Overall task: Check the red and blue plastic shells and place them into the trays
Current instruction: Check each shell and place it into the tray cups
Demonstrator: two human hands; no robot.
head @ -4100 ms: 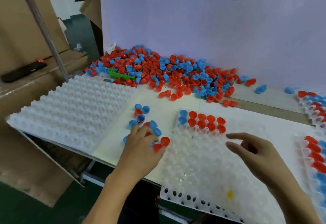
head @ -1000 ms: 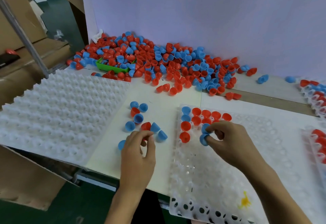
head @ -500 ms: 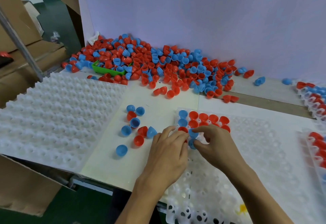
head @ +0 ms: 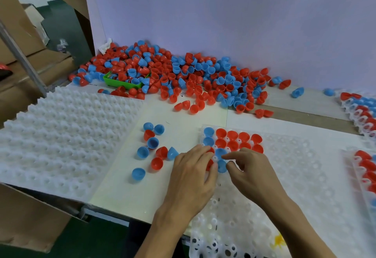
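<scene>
A clear dimpled tray [head: 289, 168] lies in front of me, its far-left corner filled with red shells [head: 232, 135] and two blue ones [head: 208, 131]. My left hand [head: 191, 176] reaches over the tray's left edge and pinches a red shell [head: 208, 164] between thumb and fingers. My right hand [head: 252, 172] meets it there: the index fingertip lies on one blue shell [head: 219, 152] and the thumb holds a second blue shell [head: 221, 166] in the tray. A small group of loose shells [head: 154, 146] lies on the table left of the tray.
A large pile of red and blue shells [head: 193, 74] lies against the back wall, partly burying a green bin [head: 120, 84]. A white dimpled tray [head: 61, 135] overhangs the table on the left. Filled trays [head: 362, 113] stand at the right edge.
My left hand left the loose shells and came to the tray's left edge with a red shell. My right hand shifted slightly left along the tray with the blue shells.
</scene>
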